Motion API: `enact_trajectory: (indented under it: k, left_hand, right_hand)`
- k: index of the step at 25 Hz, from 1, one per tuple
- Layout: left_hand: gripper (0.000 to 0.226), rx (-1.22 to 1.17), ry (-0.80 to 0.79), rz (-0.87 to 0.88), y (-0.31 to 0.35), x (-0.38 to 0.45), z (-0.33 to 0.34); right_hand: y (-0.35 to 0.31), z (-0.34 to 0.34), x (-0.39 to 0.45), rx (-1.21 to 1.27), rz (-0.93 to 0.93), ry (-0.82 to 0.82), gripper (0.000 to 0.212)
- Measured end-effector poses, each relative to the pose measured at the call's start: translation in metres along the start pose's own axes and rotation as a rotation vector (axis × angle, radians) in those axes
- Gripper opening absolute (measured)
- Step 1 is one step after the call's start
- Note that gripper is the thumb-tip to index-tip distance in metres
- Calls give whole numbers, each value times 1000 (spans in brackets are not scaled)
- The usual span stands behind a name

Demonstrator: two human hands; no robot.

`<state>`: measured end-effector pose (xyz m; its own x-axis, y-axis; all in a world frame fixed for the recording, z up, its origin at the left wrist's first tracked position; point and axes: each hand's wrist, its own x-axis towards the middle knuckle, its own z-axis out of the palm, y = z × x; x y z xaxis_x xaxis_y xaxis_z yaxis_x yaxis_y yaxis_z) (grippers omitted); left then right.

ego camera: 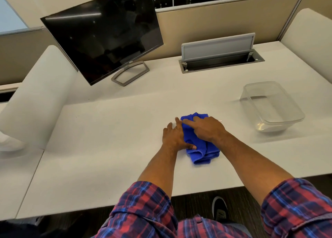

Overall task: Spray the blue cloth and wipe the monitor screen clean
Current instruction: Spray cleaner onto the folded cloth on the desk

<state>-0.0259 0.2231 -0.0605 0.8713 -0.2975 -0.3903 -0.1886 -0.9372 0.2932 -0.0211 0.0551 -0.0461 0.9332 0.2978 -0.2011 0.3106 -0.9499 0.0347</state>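
On the white desk [107, 130], both hands press the blue cloth [195, 144].

Cloth [196, 144] lay on the table [107, 130], near its front edge, roughly centre. Left hand [173, 136] rested flat at the cloth's left side, thumb on it; right hand [208, 128] lay flat on top. Container [273, 105] stood right of the cloth, apart. Monitor [102, 38] stood behind, to the left. Cable hatch [221, 58] sat behind, right of the monitor.
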Motion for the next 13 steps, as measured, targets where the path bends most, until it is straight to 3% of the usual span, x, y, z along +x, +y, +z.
enact_trajectory:
  k: [11, 13]
  left_hand:
    - [142, -4, 12, 11, -2, 2, 1]
    - [142, -7, 12, 9, -2, 3, 2]
  right_hand:
    - [28, 4, -10, 185, 195, -18, 59]
    - [29, 5, -15, 270, 199, 45, 54]
